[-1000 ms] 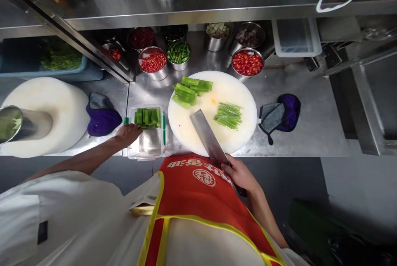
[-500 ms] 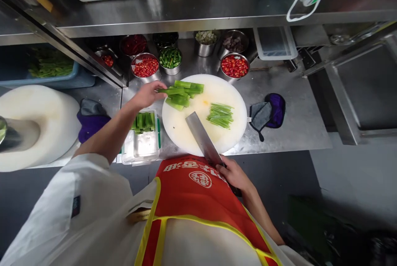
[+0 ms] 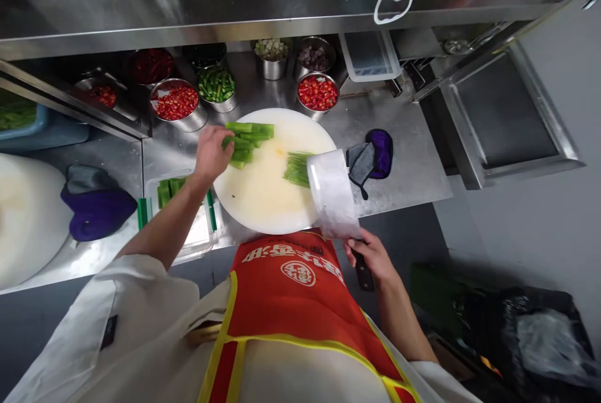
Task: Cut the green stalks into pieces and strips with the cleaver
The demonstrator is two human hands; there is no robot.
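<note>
On the round white cutting board lies a pile of cut celery pieces. My left hand is at the pile's left end, its fingers curled onto the pieces and partly hidden. My right hand grips the dark handle of a cleaver, whose broad blade is turned flat over the board's right edge. Thin green shreds show left of the blade, which covers some of them. Below my left forearm, a clear plastic container with green clips holds more celery pieces.
Metal pots of chopped red chillies, green chopped pieces and more red chillies stand behind the board. A steel shelf overhangs them. A purple and grey cloth item lies right; another lies left.
The cleaver has swung right and turned its flat side up, over part of the shreds. My left hand stays by the celery, fingers now further curled. The view has shifted right.
</note>
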